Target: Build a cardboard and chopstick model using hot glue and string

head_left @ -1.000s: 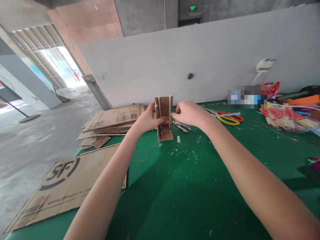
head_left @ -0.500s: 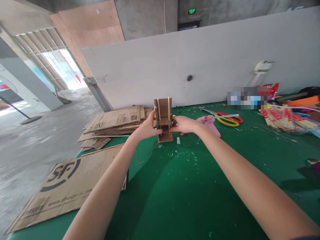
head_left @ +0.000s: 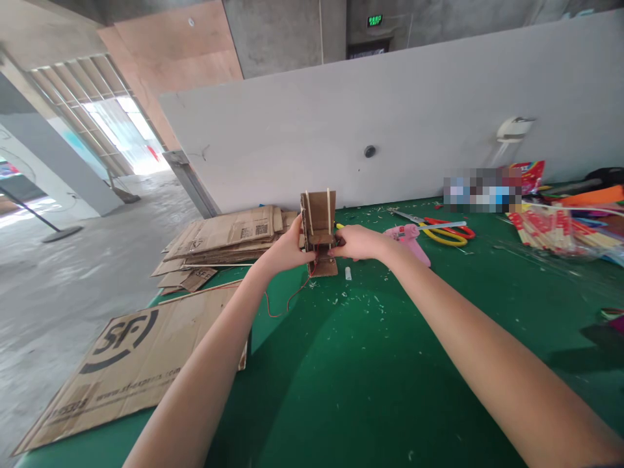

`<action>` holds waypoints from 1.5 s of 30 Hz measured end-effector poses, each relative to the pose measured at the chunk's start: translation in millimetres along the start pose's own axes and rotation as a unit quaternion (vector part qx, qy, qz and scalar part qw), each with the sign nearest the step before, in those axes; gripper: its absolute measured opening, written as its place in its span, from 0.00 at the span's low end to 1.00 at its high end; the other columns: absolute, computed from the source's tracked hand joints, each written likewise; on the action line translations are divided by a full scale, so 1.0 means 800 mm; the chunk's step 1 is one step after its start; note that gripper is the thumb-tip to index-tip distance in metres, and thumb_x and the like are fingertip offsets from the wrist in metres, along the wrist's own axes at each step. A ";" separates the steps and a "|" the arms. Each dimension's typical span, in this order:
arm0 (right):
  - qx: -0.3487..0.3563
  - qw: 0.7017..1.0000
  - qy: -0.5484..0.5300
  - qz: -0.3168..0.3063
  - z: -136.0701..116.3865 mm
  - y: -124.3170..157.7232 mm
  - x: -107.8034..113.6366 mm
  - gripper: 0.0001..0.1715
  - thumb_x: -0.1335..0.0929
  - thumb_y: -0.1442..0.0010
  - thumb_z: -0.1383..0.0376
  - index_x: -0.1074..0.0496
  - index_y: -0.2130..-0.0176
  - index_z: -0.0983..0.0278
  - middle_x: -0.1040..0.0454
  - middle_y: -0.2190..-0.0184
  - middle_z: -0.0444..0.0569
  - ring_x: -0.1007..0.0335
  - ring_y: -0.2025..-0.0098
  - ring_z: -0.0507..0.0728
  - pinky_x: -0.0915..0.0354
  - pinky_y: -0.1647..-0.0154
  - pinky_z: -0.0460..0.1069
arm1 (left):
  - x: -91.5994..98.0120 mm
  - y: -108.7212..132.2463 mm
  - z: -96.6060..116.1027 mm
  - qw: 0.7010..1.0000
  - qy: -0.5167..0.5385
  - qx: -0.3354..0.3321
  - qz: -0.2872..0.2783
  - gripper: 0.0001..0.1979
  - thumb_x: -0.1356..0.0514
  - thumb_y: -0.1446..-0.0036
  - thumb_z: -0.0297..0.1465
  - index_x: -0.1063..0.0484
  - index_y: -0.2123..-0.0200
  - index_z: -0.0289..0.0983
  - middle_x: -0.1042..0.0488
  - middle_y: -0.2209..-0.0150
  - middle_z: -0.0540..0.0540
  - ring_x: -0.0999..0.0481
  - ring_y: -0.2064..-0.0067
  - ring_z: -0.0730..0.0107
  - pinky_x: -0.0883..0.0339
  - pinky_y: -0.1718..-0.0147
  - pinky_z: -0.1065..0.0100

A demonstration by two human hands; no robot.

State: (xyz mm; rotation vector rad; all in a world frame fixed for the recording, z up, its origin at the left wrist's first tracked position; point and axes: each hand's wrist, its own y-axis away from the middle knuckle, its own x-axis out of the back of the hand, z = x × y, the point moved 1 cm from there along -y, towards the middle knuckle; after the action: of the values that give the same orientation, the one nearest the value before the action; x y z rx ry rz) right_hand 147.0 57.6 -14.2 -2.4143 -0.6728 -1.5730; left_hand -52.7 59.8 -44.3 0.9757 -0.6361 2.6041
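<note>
A small brown cardboard structure (head_left: 322, 211) with two light sticks along its upper part stands upright on the green table (head_left: 341, 390). My left hand (head_left: 287, 250) grips its left side, thumb toward the front. At its right side is my right hand (head_left: 358, 242), with fingers closed on the lower part; the fingertips are partly hidden. A thin red wire (head_left: 288, 309) runs from the base of the structure and loops over the table. Just right of the base lies a small whitish translucent piece (head_left: 348, 273).
Stacked cardboard (head_left: 229, 234) and a large printed sheet (head_left: 131, 357) lie on the left. To the right are a pink glue gun (head_left: 414, 247), scissors with yellow handles (head_left: 443, 238), a red-handled tool (head_left: 455, 227) and bundled sticks (head_left: 541, 227). A pale wall (head_left: 292, 143) stands behind.
The red wire now shows higher across the front of the structure's lower part. My right hand's fingers have shifted slightly; both hands remain at the structure.
</note>
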 end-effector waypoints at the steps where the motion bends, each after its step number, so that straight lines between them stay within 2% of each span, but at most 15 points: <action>1: 0.003 1.000 0.017 0.007 -0.002 0.001 0.001 0.16 0.33 0.43 0.59 0.25 0.58 0.67 0.22 0.65 0.54 0.26 0.70 0.56 0.35 0.73 0.47 | 0.000 0.000 0.000 1.000 -0.002 0.000 0.000 0.48 0.36 0.54 0.29 0.57 0.32 0.35 0.29 0.46 0.37 0.28 0.45 0.53 0.37 0.43 0.53; 6: 0.018 0.998 0.050 0.022 -0.006 0.001 0.000 0.16 0.33 0.44 0.60 0.24 0.59 0.66 0.22 0.62 0.56 0.27 0.64 0.59 0.38 0.69 0.48 | 0.001 -0.001 0.000 1.000 -0.009 0.009 0.000 0.48 0.35 0.54 0.31 0.55 0.33 0.35 0.29 0.46 0.36 0.28 0.46 0.52 0.37 0.43 0.51; 14: 0.016 0.998 0.061 0.019 -0.008 0.002 0.000 0.17 0.34 0.44 0.61 0.24 0.58 0.67 0.22 0.61 0.57 0.27 0.65 0.58 0.39 0.71 0.48 | 0.001 -0.001 0.000 1.000 0.004 0.000 -0.004 0.43 0.35 0.55 0.30 0.49 0.36 0.33 0.29 0.46 0.35 0.28 0.45 0.52 0.37 0.43 0.51; 18: 0.013 0.998 0.061 0.015 -0.008 0.001 0.000 0.17 0.33 0.44 0.59 0.24 0.59 0.67 0.22 0.63 0.57 0.27 0.66 0.58 0.38 0.71 0.48 | 0.001 -0.001 -0.001 1.000 0.015 -0.004 -0.008 0.44 0.35 0.55 0.31 0.50 0.36 0.33 0.30 0.45 0.35 0.29 0.44 0.50 0.38 0.43 0.50; 24: -0.013 1.000 0.014 -0.020 -0.009 0.005 0.000 0.21 0.32 0.44 0.56 0.26 0.54 0.66 0.23 0.62 0.54 0.30 0.78 0.53 0.35 0.76 0.49 | 0.005 0.000 0.000 1.000 0.004 -0.001 -0.020 0.49 0.33 0.55 0.36 0.53 0.34 0.35 0.32 0.42 0.34 0.31 0.42 0.49 0.39 0.42 0.50; 27: -0.022 1.000 -0.003 -0.015 -0.010 0.005 0.000 0.21 0.32 0.43 0.56 0.26 0.53 0.65 0.23 0.60 0.54 0.30 0.79 0.52 0.33 0.76 0.49 | 0.006 0.001 0.000 1.000 0.000 0.015 -0.022 0.50 0.33 0.55 0.37 0.55 0.33 0.35 0.32 0.43 0.33 0.30 0.42 0.48 0.38 0.42 0.49; 32: -0.023 1.000 0.003 -0.004 -0.011 0.004 0.000 0.20 0.33 0.42 0.56 0.26 0.55 0.66 0.22 0.62 0.54 0.31 0.80 0.51 0.35 0.78 0.48 | 0.005 0.001 -0.002 1.000 0.004 0.001 -0.026 0.51 0.33 0.55 0.36 0.57 0.33 0.35 0.33 0.42 0.33 0.31 0.42 0.49 0.39 0.42 0.51; 40: -0.036 0.999 0.027 -0.019 -0.017 0.012 0.006 0.22 0.32 0.45 0.55 0.25 0.53 0.63 0.23 0.64 0.53 0.30 0.78 0.53 0.36 0.78 0.49 | 0.008 0.001 -0.001 0.999 0.011 0.006 -0.036 0.53 0.32 0.56 0.36 0.58 0.32 0.35 0.35 0.40 0.32 0.30 0.42 0.47 0.37 0.43 0.50; 45: -0.057 0.995 0.080 -0.035 -0.022 0.019 0.013 0.22 0.33 0.44 0.53 0.25 0.58 0.67 0.26 0.73 0.53 0.32 0.79 0.55 0.38 0.78 0.49 | 0.010 0.003 -0.001 0.999 0.030 0.011 -0.039 0.57 0.31 0.57 0.36 0.62 0.31 0.38 0.35 0.39 0.31 0.25 0.47 0.49 0.32 0.48 0.52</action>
State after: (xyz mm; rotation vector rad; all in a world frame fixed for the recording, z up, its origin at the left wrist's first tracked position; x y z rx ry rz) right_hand 143.1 40.7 4.3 -2.3323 -0.6617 -1.8578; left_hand -60.1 59.3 -40.1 0.9073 -0.5452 2.5653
